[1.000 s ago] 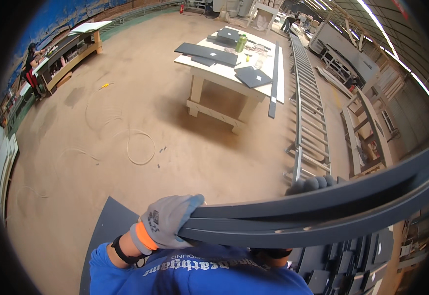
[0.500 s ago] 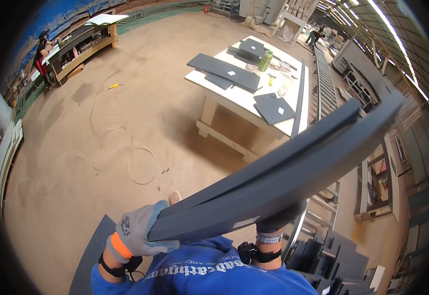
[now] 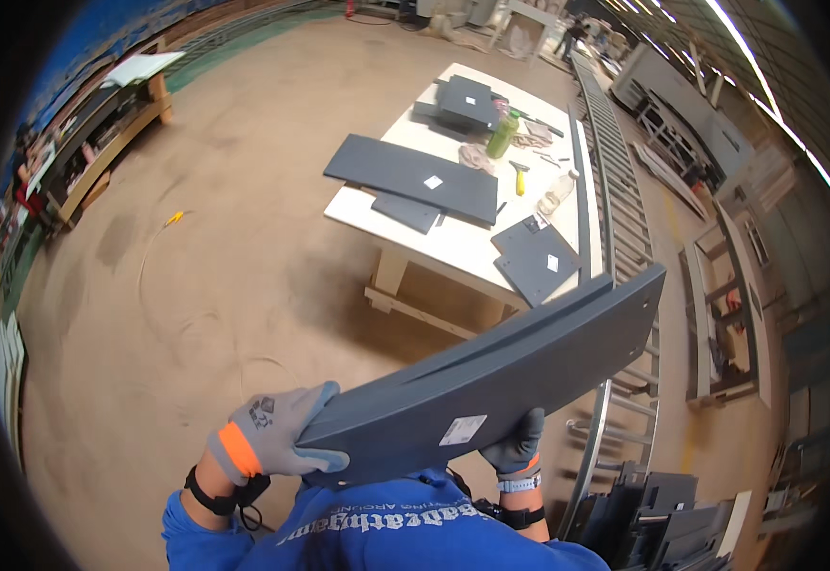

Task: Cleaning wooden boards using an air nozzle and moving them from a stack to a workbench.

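Note:
Both my hands hold long dark grey boards [image 3: 491,381], stacked face to face and tilted with their far end up to the right. A white label [image 3: 463,430] shows on the nearer board, and small holes sit near its right end. My left hand [image 3: 286,433], in a grey work glove with an orange cuff, is wrapped round the left end, thumb on the near face. Further right, my right hand [image 3: 518,445], also gloved, grips the lower edge from below with its thumb on the near face. Its other fingers are hidden behind the boards.
Ahead stands a white-topped table [image 3: 353,207] with dark grey panels [image 3: 413,177], a green bottle [image 3: 503,135], a clear bottle [image 3: 558,190] and a yellow-handled tool [image 3: 520,178]. Alongside runs a roller conveyor [image 3: 615,171]. More dark panels [image 3: 658,519] stand at lower right. A hose end [image 3: 175,218] lies on the floor.
The boards' far end has come down and in, and the near face has turned to show its label. My right hand has come into fuller view. The table appears nearer.

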Action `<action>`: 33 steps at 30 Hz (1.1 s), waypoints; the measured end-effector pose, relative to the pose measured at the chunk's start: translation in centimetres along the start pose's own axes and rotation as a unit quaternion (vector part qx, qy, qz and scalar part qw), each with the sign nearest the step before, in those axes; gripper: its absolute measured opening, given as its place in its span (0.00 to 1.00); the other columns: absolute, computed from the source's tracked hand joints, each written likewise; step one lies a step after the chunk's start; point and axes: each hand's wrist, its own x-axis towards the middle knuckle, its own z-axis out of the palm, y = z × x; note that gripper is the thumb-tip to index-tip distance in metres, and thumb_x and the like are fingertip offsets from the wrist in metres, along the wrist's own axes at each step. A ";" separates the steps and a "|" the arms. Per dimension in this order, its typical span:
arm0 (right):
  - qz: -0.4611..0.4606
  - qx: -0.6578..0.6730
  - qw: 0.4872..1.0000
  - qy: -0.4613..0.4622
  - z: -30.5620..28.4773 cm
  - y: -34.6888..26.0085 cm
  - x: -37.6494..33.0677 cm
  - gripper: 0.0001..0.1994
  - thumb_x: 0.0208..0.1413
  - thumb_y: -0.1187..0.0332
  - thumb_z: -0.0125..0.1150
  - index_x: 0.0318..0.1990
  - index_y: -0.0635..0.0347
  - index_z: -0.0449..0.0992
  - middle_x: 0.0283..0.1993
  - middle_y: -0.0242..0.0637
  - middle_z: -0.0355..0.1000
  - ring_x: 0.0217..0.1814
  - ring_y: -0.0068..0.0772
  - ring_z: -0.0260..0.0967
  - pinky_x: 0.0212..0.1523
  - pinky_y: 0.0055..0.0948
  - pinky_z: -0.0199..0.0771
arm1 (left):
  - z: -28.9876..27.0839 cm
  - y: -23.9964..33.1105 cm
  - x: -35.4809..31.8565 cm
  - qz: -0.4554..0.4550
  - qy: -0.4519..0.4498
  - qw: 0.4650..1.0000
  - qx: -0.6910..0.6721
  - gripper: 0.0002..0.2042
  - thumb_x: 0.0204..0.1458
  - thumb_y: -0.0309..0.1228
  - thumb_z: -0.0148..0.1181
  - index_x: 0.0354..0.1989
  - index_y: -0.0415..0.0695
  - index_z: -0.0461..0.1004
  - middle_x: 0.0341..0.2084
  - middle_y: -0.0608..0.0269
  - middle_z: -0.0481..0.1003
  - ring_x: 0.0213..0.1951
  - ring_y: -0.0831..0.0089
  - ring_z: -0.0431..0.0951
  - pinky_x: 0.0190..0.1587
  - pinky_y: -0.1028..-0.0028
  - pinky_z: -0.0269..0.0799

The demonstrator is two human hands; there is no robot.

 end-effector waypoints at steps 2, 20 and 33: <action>-0.005 -0.008 1.000 0.016 -0.5 0.8 2.0 0.37 0.49 0.43 0.60 0.63 0.50 0.60 0.65 0.33 0.59 0.67 0.39 0.54 0.67 0.47 0.50 | -1.7 -1.7 3.4 0.003 -0.056 0.998 0.026 0.34 0.38 0.54 0.66 0.47 0.42 0.67 0.31 0.52 0.73 0.35 0.53 0.74 0.37 0.64 0.68; 0.010 0.159 0.986 0.045 -1.3 -3.0 35.9 0.29 0.58 0.52 0.53 0.62 0.58 0.60 0.64 0.36 0.60 0.66 0.35 0.55 0.67 0.39 0.52 | -16.6 -14.6 36.9 -0.053 -0.208 0.975 0.063 0.39 0.39 0.61 0.61 0.51 0.39 0.65 0.40 0.47 0.74 0.42 0.54 0.76 0.44 0.64 0.70; 0.050 0.121 0.977 0.170 -1.5 3.0 56.1 0.25 0.62 0.56 0.48 0.61 0.61 0.59 0.61 0.41 0.64 0.62 0.36 0.62 0.61 0.37 0.62 | -21.9 -35.4 61.4 -0.120 -0.395 0.909 -0.055 0.38 0.38 0.52 0.68 0.53 0.36 0.66 0.28 0.59 0.74 0.18 0.75 0.71 0.22 0.77 0.67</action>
